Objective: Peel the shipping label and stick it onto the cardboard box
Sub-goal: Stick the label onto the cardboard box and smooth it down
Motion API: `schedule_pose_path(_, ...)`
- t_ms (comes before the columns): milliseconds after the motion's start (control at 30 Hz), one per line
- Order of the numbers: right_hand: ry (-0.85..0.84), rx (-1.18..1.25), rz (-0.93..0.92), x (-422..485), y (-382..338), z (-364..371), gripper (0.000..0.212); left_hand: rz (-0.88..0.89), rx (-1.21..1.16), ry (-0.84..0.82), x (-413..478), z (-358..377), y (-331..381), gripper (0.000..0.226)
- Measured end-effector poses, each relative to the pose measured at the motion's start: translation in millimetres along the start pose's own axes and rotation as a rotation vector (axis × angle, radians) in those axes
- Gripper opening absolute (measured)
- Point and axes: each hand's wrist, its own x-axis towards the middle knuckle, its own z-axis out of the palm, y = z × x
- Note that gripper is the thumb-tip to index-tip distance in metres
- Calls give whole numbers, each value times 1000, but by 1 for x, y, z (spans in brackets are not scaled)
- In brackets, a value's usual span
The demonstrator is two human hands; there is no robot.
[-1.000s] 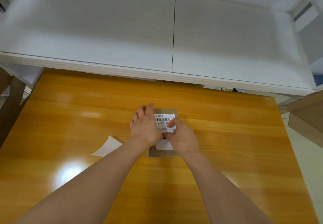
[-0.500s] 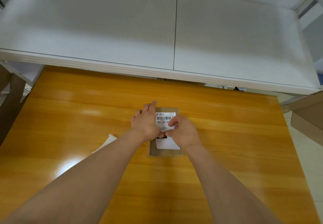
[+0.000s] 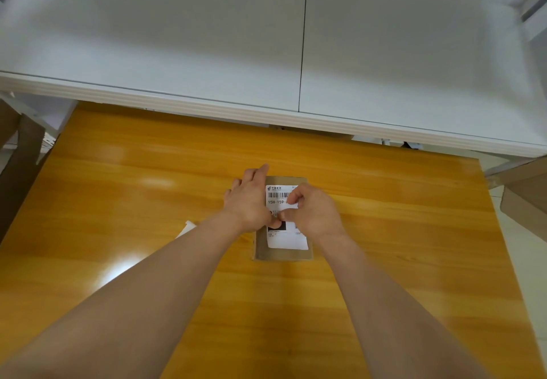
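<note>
Head | flat brown cardboard box (image 3: 283, 255) | white rectangular shipping label (image 3: 287, 241) | glossy wooden table (image 3: 148, 189)

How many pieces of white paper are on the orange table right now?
2. The white shipping label lies on the small brown cardboard box at mid-table under both hands. A white paper scrap peeks out beside the left forearm, mostly hidden. More may be hidden under the arms.

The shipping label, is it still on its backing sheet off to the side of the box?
No, the shipping label lies flat on top of the cardboard box, with both hands pressing on it.
</note>
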Motion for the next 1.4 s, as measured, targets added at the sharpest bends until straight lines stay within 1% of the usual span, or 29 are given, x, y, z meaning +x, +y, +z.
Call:
schedule_pose_path(200,89,114,0,8,5,-5,12,-2,7,-6,0,-1,0,130)
schedule_pose_path(333,86,148,15,11,7,-5,14,-4,0,-8,0,-1,0,129)
schedule_pose_path(400,80,143,23,10,7,-5,15,5,-11,-3,-1,-1,1,125)
schedule_pose_path(467,81,113,21,8,7,-6,18,25,-47,10,-3,-1,0,112)
schedule_pose_path(567,69,32,-9,4,7,-8,32,71,-33,26,-8,1,-1,79)
schedule_pose_path(600,66,3,-20,2,8,-8,38,83,-14,24,-9,2,-2,72)
schedule_pose_path(667,55,-23,-35,-5,9,-6,42,98,17,18,-11,4,-3,68)
schedule_pose_path(767,-24,-41,-34,-15,8,-4,35,124,96,12,-15,5,-5,73)
schedule_pose_path(867,-120,-100,-53,-22,6,-5,35,150,185,-44,-20,3,-6,92)
schedule_pose_path(967,-171,-140,-64,-28,5,-7,38,157,266,-99,-25,3,-9,113)
schedule_pose_path(1033,-193,-178,-71,-32,5,-8,40,150,298,-121,-27,4,-10,121)
schedule_pose_path(1200,-193,-256,-121,-41,5,-7,38,129,293,-123,-29,7,-11,124)
schedule_pose_path(1400,-186,-242,-22,-45,14,-11,28,98,255,-120,-30,9,-10,123)
